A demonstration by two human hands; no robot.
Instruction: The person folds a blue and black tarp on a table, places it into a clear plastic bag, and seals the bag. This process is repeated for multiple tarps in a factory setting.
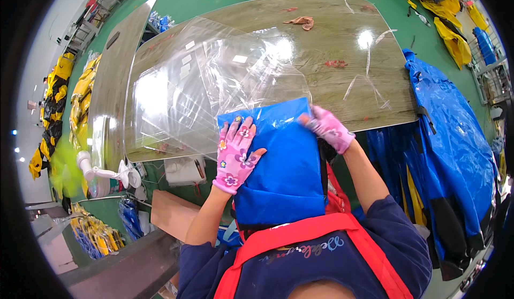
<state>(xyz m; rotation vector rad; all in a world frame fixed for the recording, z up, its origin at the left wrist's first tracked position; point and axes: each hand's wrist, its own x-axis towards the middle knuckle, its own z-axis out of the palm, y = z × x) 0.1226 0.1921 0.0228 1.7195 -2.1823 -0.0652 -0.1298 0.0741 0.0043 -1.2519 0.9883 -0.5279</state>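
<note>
A folded blue bag [278,170] with a smooth, shiny face extends from my lap onto the table's near edge. My left hand [235,154], in a pink flowered glove, lies flat on its left side with the fingers apart. At the far right corner of the blue bag is my right hand [329,127], gloved alike, its fingers bent together with bare fingertips showing; what they pinch is hard to make out. Large clear plastic bags [214,68] lie spread and overlapping beyond the blue bag, one of them meeting its far edge.
The wood-patterned table [342,36] carries a brown cloth scrap [302,22] and loose clear strips [368,79]. Big blue bags [450,133] hang at its right side. A white jointed lamp arm [107,173] and a cardboard box [174,213] stand at left. Yellow bags [83,95] are stacked farther left.
</note>
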